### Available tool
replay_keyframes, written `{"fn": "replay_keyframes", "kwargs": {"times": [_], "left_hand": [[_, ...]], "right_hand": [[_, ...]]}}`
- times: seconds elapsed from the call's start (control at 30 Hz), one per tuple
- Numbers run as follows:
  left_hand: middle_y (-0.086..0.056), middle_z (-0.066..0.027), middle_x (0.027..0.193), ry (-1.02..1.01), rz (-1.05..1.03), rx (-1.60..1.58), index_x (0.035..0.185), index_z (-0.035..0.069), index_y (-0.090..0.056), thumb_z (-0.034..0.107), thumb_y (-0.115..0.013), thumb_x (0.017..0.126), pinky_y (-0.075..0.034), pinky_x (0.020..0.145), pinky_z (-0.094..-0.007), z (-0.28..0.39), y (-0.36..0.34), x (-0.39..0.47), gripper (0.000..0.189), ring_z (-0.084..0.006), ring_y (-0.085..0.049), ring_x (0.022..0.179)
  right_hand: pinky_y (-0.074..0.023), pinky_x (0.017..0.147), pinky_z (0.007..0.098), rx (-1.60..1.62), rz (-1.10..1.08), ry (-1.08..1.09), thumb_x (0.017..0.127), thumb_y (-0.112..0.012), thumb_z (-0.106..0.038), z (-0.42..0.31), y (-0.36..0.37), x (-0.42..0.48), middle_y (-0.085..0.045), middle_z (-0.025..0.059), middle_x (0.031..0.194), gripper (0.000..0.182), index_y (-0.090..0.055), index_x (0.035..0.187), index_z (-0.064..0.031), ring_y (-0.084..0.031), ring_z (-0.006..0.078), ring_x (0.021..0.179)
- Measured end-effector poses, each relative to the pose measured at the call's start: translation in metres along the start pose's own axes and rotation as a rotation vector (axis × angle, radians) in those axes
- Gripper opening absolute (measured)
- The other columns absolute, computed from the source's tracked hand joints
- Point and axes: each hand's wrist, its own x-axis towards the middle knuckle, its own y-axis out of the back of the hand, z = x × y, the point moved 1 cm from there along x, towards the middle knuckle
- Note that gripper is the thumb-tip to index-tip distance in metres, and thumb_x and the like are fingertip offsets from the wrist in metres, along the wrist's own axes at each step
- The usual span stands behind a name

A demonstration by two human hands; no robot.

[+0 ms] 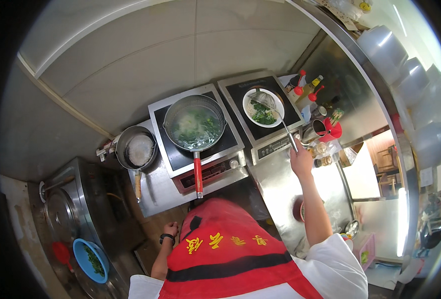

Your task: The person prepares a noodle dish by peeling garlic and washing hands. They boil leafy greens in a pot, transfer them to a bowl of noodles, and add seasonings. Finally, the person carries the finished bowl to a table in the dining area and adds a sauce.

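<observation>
My right hand grips the metal handle of a wire-mesh skimmer. The skimmer's head lies over the upper part of a white bowl, which holds pale noodles and green leaves. The bowl stands on the right induction cooker. On the left cooker is a deep pot with a red handle, full of steaming, cloudy liquid and floating greens. Low at my left side, my left hand hangs near the red apron, fingers curled, with nothing visible in it.
A smaller wooden-handled saucepan stands left of the cookers. Bottles with red tops, a metal jug and spice jars crowd the right side. A blue basin of greens sits lower left. A steel counter runs at right.
</observation>
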Motion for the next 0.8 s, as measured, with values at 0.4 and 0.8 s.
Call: {"fn": "replay_keyframes", "kwargs": {"times": [0.4,0.8], "left_hand": [[-0.060,-0.0059,0.066,0.078,-0.005,0.173,0.088,-0.001,-0.065,0.030,-0.058,0.088,-0.042,0.046,-0.0314,0.005,0.012,-0.033,0.032,-0.0152,-0.054,0.051],[-0.062,-0.0051,0.071,-0.014,-0.021,0.138,0.096,-0.001,-0.066,0.029,-0.057,0.089,-0.046,0.053,-0.0304,0.020,-0.001,-0.003,0.032,-0.0140,-0.057,0.058]], "right_hand": [[-0.0452,0.085,0.0292,0.388,-0.049,-0.131,0.086,-0.060,-0.011,0.016,0.043,-0.011,-0.066,0.0116,0.105,0.038,-0.055,0.121,0.0006,-0.061,0.0169,0.095],[-0.0455,0.076,0.0237,0.443,-0.106,-0.337,0.087,-0.060,-0.011,0.023,0.064,-0.012,-0.066,0.0064,0.093,0.040,-0.054,0.125,0.0000,-0.056,0.0084,0.082]]}}
